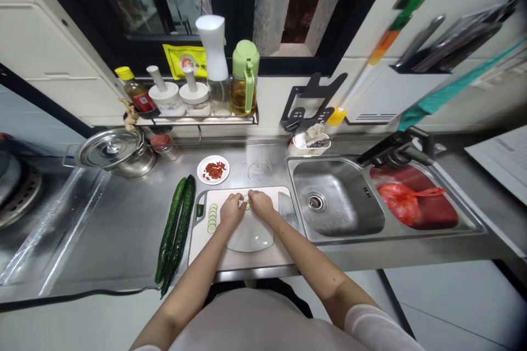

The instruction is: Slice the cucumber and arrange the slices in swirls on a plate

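At the frame's centre, our left hand (233, 210) and right hand (261, 204) seemed to pinch slices (247, 204) by the plate (250, 237); we judged arranging in hand, the next move needing a light touch.

Smooth, shiny metal counter (123, 214), glossy metal sink basin (358, 208), rough, glossy cucumbers (180, 237), smooth matt cutting board (200, 247), polished metal pot lid (96, 148), crinkled plastic bag (399, 203), matt cloth sleeve (366, 322)
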A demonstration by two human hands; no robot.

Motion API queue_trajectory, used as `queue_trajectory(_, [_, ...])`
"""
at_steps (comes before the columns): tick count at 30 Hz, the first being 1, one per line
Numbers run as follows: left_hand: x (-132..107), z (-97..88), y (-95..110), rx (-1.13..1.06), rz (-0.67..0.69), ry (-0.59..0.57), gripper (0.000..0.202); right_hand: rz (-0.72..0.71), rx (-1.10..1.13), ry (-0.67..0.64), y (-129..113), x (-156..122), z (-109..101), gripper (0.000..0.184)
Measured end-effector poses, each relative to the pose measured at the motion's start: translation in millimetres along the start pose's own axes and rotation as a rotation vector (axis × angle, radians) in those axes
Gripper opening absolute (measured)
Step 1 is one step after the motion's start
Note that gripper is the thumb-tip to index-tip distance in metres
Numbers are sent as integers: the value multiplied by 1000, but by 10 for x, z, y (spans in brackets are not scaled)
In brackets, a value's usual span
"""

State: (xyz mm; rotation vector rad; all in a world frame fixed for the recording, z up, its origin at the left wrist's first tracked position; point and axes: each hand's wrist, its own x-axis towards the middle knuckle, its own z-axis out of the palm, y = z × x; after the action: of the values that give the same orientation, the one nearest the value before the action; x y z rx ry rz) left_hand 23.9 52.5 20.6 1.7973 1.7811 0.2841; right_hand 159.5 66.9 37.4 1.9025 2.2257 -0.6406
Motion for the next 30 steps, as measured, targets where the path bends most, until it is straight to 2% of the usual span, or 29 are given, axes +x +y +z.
queue_trajectory(9, [-14, 85, -60, 47, 24, 18, 12, 25, -4, 5, 16, -5, -18, 21])
queue_trajectory(30, [22, 101, -61, 69, -6, 9, 13, 77, 19, 19, 18, -4, 1, 22])
